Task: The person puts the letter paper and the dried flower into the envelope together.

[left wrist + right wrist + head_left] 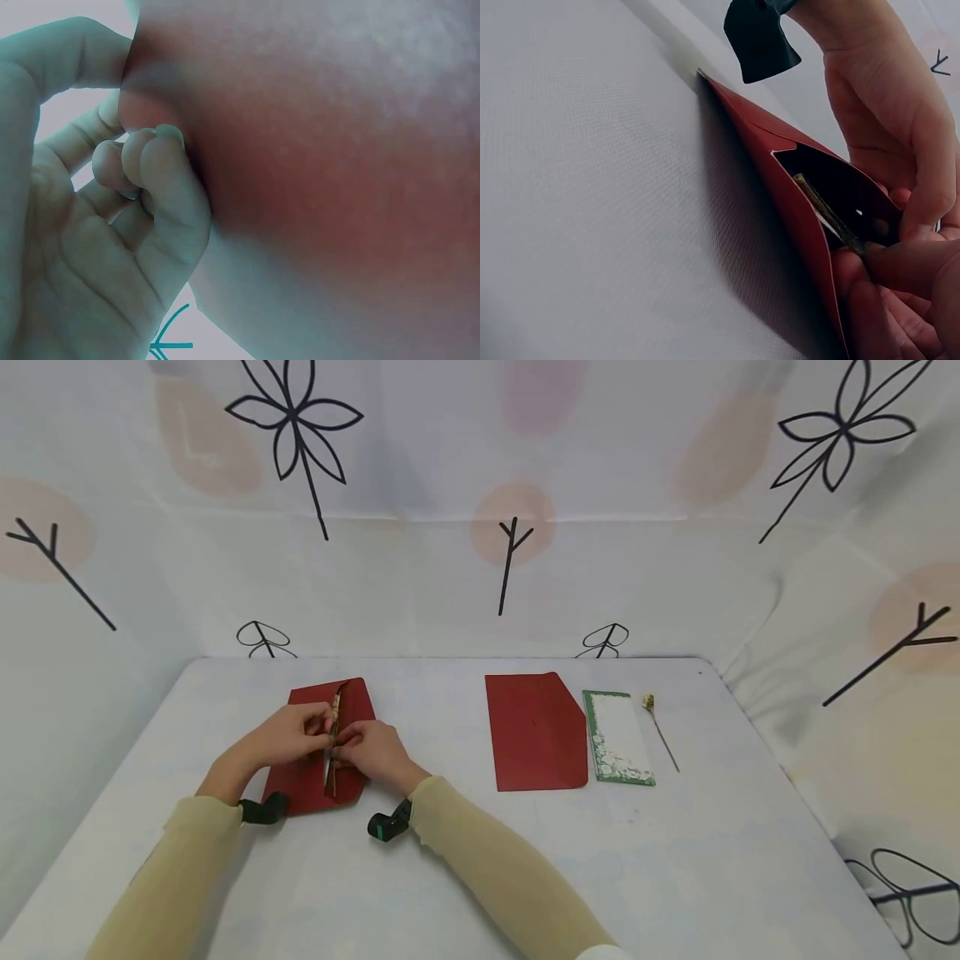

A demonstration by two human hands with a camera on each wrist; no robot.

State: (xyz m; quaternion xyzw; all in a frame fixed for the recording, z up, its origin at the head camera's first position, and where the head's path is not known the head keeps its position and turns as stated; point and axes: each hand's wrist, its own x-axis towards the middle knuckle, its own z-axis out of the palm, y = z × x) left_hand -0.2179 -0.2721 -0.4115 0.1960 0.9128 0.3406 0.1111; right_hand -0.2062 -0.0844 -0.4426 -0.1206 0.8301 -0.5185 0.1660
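On the left of the table, a red envelope point(303, 792) has its opening spread apart between the two hands. My left hand point(279, 739) grips one side of the opening, fingers curled, as the left wrist view also shows. My right hand point(378, 753) reaches in from the other side. Its thumb and fingers pinch a dried flower stem point(821, 201) inside the mouth of the envelope. A pale sliver shows beside the stem, its rest hidden within the envelope. In the left wrist view, the blurred red envelope point(315, 172) fills much of the frame.
Right of centre lies a second red envelope point(532, 735). Beside it are a white card with a green floral border point(618, 735) and another dried flower point(660, 727) with a thin stem. A patterned cloth hangs behind the white table point(450, 877).
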